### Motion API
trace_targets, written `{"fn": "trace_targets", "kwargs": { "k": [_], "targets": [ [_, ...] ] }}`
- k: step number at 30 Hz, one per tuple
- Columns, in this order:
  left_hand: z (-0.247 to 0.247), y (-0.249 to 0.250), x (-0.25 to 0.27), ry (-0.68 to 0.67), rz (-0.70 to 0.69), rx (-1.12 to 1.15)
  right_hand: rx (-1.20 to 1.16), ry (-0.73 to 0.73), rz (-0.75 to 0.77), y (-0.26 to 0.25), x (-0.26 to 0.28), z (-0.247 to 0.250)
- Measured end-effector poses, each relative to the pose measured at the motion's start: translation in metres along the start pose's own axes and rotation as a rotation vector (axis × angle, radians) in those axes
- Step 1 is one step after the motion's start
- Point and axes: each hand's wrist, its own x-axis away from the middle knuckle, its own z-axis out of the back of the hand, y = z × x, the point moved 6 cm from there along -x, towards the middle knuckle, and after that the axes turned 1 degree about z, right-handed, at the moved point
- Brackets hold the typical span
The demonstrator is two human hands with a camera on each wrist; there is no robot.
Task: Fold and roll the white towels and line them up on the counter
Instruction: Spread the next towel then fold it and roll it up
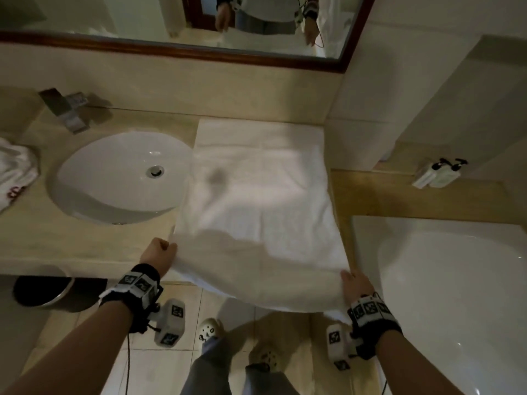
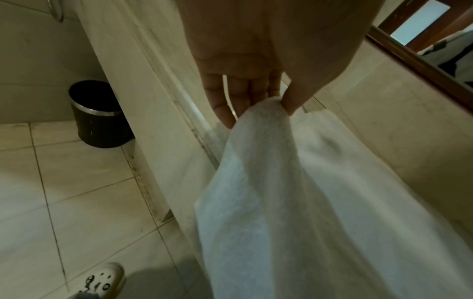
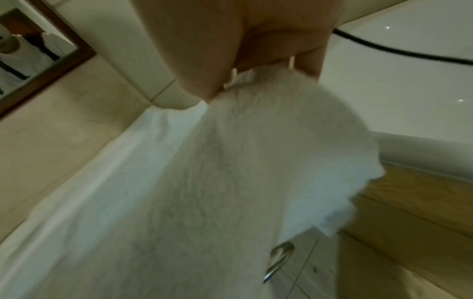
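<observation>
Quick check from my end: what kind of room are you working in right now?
Most likely a hotel-style bathroom. A round sink is set into the stone counter, a framed mirror hangs above it, and a bathtub sits to the right. Both hands hold a white towel over the counter.

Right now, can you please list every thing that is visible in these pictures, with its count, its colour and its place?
towel: one, white, spread on the counter right of the sink, near edge lifted off the counter
counter: one, beige
sink: one, white, set in the counter
tap: one, metal, behind the sink
cloth: one, white with red marks, far left on the counter
mirror: one, dark wood frame, on the wall
bin: one, black, on the floor under the counter
bathtub: one, white, right
bottles: white, black pumps, on the ledge, count unclear
left hand: fingers pinch the towel's near left corner
right hand: holds the near right corner
</observation>
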Motion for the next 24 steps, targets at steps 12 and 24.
{"fn": "trace_targets", "kwargs": {
  "k": [12, 24],
  "targets": [
    [-0.027, 0.054, -0.011, -0.047, -0.009, -0.107, -0.089, 0.166, 0.128, -0.041, -0.017, 0.007],
    [-0.011, 0.213, -0.158, -0.051, -0.37, -0.218, -0.118, 0.17, 0.336, -0.249, -0.11, 0.001]
  ]
}}
